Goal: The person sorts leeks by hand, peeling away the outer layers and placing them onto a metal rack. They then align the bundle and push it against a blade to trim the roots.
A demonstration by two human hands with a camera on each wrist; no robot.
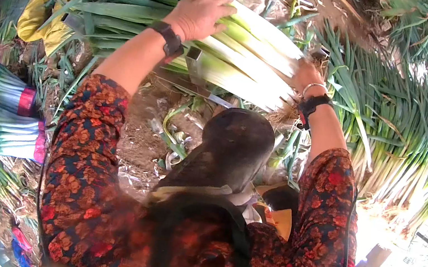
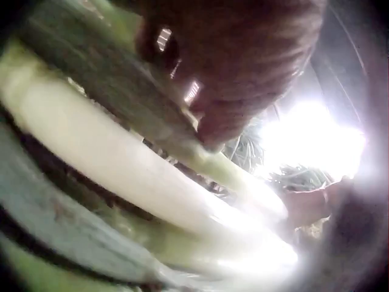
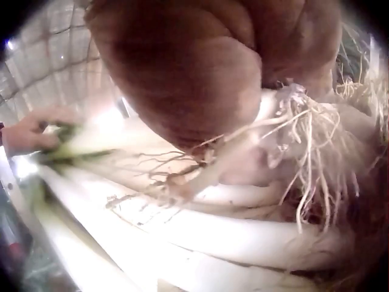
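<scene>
Your left hand (image 1: 203, 13) rests open on long white-and-green leeks (image 1: 252, 72) across the grey metal frame (image 1: 192, 63); your right hand (image 1: 307, 75) touches roots near its right edge, grip unclear. You seem to be aligning them, which calls for light pressure.

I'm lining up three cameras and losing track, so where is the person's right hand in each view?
Head: the right hand is right of centre, in the upper half, by the roots.
Left wrist: small and blurred, lower right, past the large near hand.
Right wrist: large, across the top.
Shared landmark: the white leek stalks.
</scene>
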